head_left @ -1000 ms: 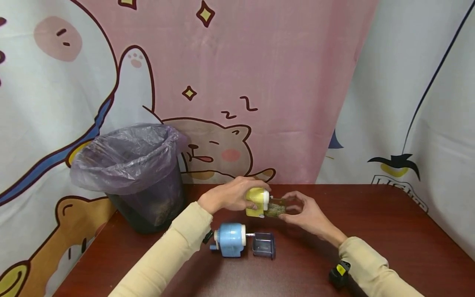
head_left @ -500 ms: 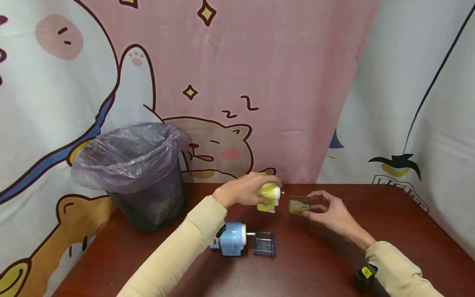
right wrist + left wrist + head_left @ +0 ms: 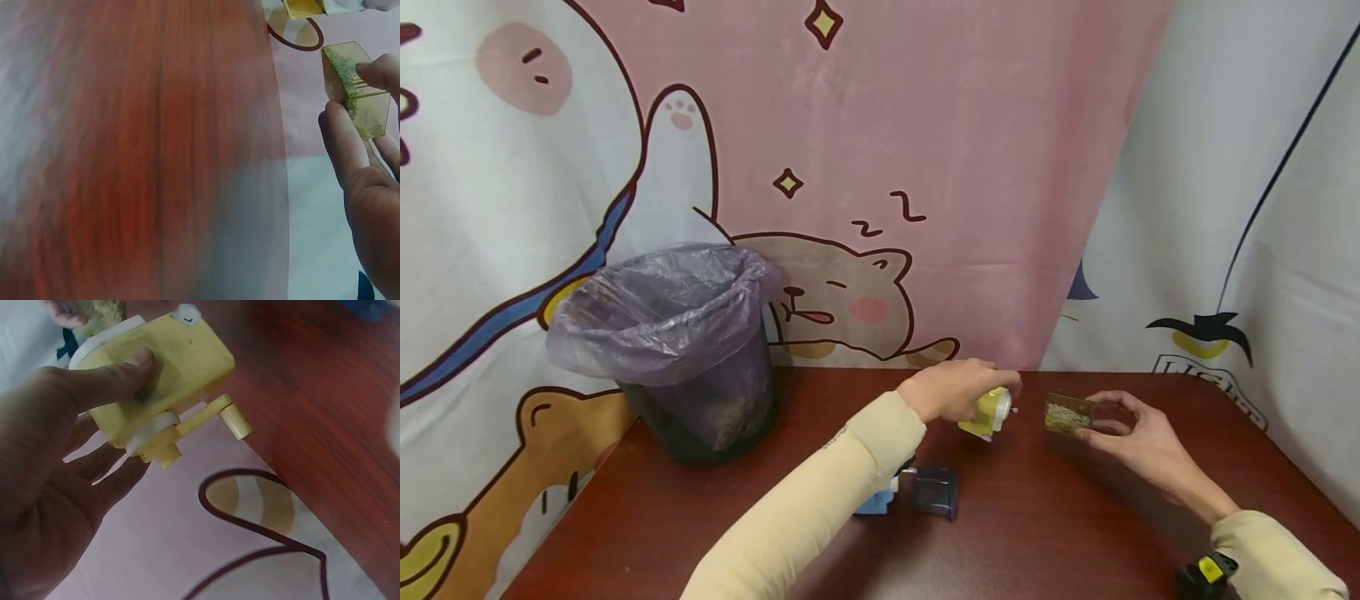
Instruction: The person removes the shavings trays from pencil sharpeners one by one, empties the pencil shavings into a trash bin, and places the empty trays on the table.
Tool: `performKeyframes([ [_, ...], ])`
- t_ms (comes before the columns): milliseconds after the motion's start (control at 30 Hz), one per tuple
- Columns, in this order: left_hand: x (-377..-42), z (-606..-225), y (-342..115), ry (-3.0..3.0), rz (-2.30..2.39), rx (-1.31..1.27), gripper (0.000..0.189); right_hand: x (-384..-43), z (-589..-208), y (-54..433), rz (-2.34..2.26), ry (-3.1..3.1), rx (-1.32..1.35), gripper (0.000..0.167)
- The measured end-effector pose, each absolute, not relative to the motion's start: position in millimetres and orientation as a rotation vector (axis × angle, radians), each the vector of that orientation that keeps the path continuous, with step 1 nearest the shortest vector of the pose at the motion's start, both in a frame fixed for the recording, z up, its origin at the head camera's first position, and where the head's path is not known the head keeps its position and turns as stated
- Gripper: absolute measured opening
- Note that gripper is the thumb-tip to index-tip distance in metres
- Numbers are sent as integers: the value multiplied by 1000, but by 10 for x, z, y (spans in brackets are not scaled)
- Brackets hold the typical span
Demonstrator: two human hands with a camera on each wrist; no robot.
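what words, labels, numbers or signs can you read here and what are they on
"Z Z": on the backdrop, above the sleeping cartoon bear.
Lettering at the backdrop's lower right: too distorted to read surely.
Small print on the left sleeve: too small.
Dark mark on the yellow sharpener: unclear.

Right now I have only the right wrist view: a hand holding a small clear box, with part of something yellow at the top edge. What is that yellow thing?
Observer: The left wrist view shows a crank handle on it, so it looks like a pencil sharpener.
Operator: Got it. Is anything else lying nearby?
Observer: In the head view, a dark see-through box sits on the table, close to the left sleeve.
Operator: And farther left?
Observer: The head view shows a bin there, lined with a purple bag.
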State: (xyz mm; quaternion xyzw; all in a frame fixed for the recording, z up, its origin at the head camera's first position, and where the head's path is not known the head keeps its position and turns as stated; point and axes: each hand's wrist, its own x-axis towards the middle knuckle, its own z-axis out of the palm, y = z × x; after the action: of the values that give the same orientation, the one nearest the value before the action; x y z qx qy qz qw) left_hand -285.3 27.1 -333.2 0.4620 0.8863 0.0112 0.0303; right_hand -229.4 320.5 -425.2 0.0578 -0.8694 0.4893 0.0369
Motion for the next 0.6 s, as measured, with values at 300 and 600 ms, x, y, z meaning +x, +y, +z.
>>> performKeyframes([
  [300, -2754, -3377, 554, 2679, -126, 1454, 52, -2264, -4288, 3333, 1500, -2641, 167, 60],
  [600, -2652, -3465, 657, 2671, -271, 1519, 55, -2246, -4260, 3392, 1475, -2636, 140, 56],
])
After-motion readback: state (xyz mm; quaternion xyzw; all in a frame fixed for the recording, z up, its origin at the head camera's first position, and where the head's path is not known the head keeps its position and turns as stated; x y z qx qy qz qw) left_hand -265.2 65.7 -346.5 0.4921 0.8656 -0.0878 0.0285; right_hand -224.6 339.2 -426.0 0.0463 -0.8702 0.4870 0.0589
